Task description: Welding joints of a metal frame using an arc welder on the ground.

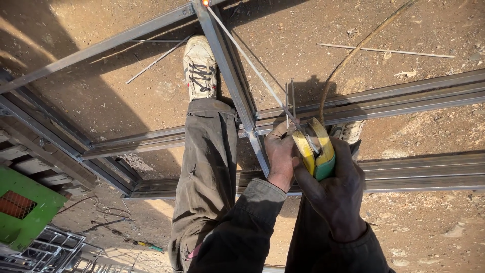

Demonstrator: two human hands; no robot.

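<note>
Head view. A yellow and green electrode holder (pixel 316 150) is gripped in the right hand (pixel 336 187), the fingers (pixel 348 164) clenched around its handle. A thin welding rod (pixel 252 65) is clamped in its head and runs up and to the left, its long axis slanting away from the hands to a glowing orange tip (pixel 205 2) at the top edge of the picture, where two bars of the steel frame (pixel 227 71) meet. The left hand (pixel 280 154) is pressed just beside the holder, its fingers (pixel 278 134) curled against the holder's head and the rod's near end; whether the rod itself is pinched cannot be told. A dark cable (pixel 348 58) arcs up and to the right from the holder. A white shoe (pixel 200 65) is planted on the dirt ground (pixel 404 222) beside the frame bar. A green machine (pixel 22 210) is seen at lower left.
</note>
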